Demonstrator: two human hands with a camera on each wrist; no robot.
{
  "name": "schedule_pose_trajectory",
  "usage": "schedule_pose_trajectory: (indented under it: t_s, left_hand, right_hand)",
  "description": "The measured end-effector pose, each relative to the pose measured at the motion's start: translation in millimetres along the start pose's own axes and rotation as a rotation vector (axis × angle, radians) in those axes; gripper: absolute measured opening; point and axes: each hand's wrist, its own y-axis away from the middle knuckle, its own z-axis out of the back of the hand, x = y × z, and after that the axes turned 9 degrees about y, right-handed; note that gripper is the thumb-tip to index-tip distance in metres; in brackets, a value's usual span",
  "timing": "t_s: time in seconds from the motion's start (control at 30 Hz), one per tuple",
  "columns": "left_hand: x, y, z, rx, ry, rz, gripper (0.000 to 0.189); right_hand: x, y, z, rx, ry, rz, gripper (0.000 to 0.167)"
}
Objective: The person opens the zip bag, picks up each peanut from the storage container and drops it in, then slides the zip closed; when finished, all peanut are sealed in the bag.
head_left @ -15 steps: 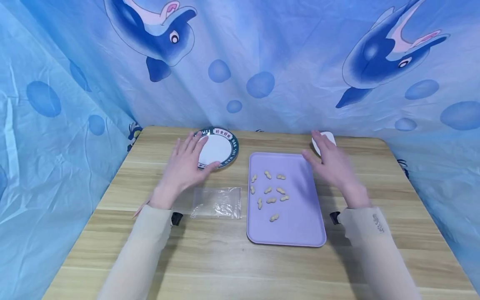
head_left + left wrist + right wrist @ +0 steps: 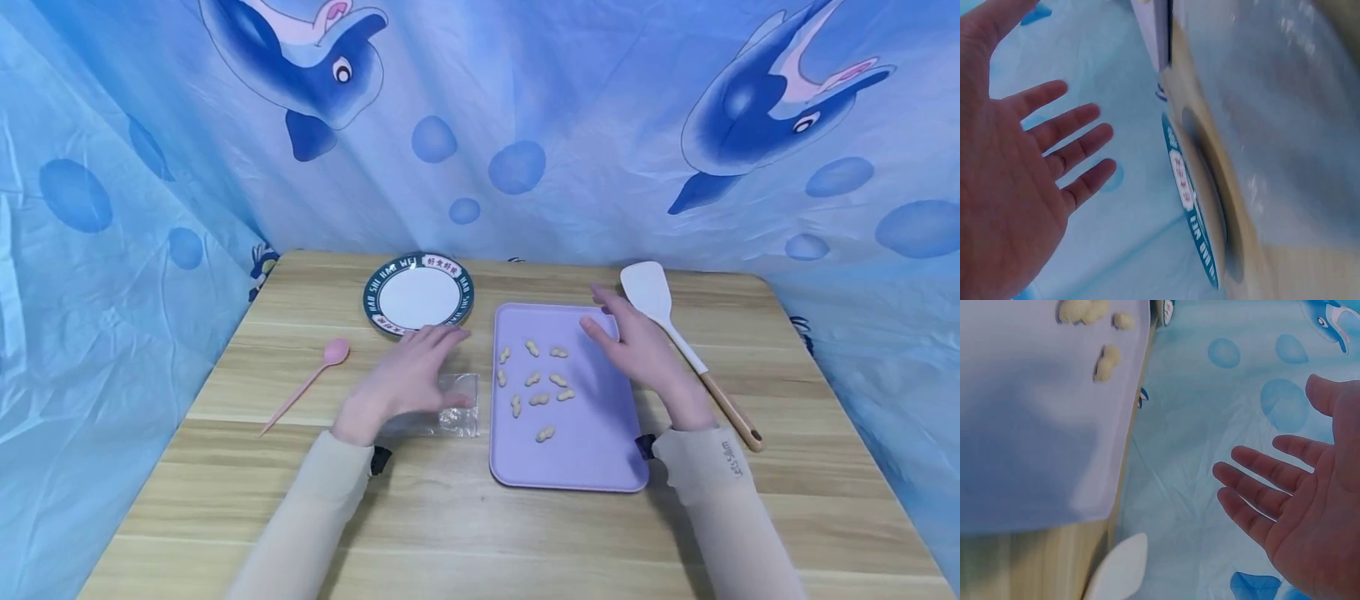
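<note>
My left hand point(image 2: 408, 379) hovers over a clear plastic bag point(image 2: 459, 417), covering its left part in the head view. Its fingers are spread and hold nothing, as the left wrist view shows. Above the right side of a lilac tray point(image 2: 592, 450) is my right hand point(image 2: 641, 354), palm facing inward, fingers apart and empty. Several peanuts in their shells point(image 2: 539, 399) lie scattered over the left half of the tray. In the right wrist view some peanuts point(image 2: 1107, 362) show near the tray's edge.
Behind the left hand stands a round plate point(image 2: 420, 300) with a dark green patterned rim. A pink spoon point(image 2: 336, 352) lies at the left. Right of the tray rests a white spatula point(image 2: 648, 290) with a wooden handle. A blue dolphin-print curtain point(image 2: 585, 100) hangs behind the table.
My left hand has moved right and toward me, from beside the plate to over the bag. My right hand has shifted left, over the tray, uncovering the spatula.
</note>
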Motion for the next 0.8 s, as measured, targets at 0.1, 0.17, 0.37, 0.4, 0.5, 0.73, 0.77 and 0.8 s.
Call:
schedule_pose_trajectory:
  t_s: [0.1, 0.17, 0.37, 0.4, 0.5, 0.73, 0.77, 0.8]
  left_hand:
    - [-5.2, -0.5, -9.1, 0.059, -0.006, 0.014, 0.109]
    - [-7.4, 0.6, -14.4, 0.089, 0.007, 0.045, 0.11]
    - [-8.9, 5.9, -25.4, 0.118, 0.036, 0.12, 0.11]
    - [-8.5, 7.2, -26.8, 0.12, 0.035, 0.126, 0.11]
    - [-7.3, 11.0, -30.8, 0.123, 0.038, 0.131, 0.111]
    - [-7.1, 11.7, -37.8, 0.132, 0.017, 0.136, 0.114]
    - [-7.6, 11.2, -38.6, 0.13, 0.011, 0.139, 0.114]
    - [-7.9, 10.5, -39.7, 0.127, 0.007, 0.139, 0.114]
  right_hand:
    - [2, 0.1, -6, 0.001, -0.011, -0.005, 0.066]
    - [3, -0.4, -9, 0.003, -0.027, 0.002, 0.065]
    - [6, -1.8, -15, -0.003, -0.069, 0.041, 0.063]
    - [6, -1.8, -16, 0.002, -0.073, 0.041, 0.063]
    - [8, -1.3, -17, 0.022, -0.078, 0.031, 0.063]
    - [9, 0.4, -21, 0.041, -0.065, 0.016, 0.063]
    - [9, 0.7, -22, 0.048, -0.063, 0.012, 0.064]
    - [10, 1.1, -22, 0.056, -0.063, 0.008, 0.064]
